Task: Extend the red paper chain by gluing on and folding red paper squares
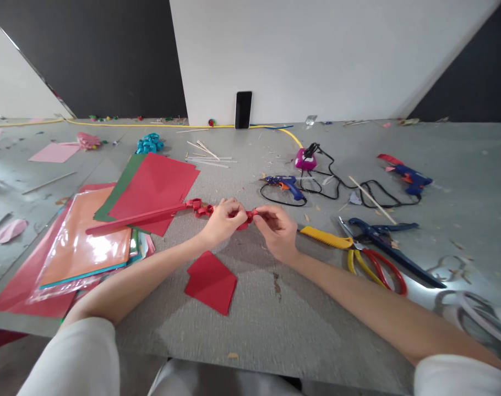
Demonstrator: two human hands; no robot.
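A long red paper strip (147, 216) with curled loops (197, 206) along one end stretches across the middle of the table. My left hand (227, 220) is closed on the looped part, thumb and fingers pinched together. Close beside it, my right hand (277, 226) pinches the right end of the same strip. The fingers partly hide the loops between the two hands. Below my hands lies a red paper piece (212, 283) with angular edges. The strip's flat left end rests over stacked red paper sheets (153, 184).
Left are a plastic-wrapped orange paper pack (85, 236), a green sheet (120, 187) and a blue paper curl (150, 143). Right are two glue guns (289, 186) with cords, a yellow-handled cutter (325, 237), scissors (385, 269) and dark blue pliers (393, 247). A phone (243, 110) leans behind.
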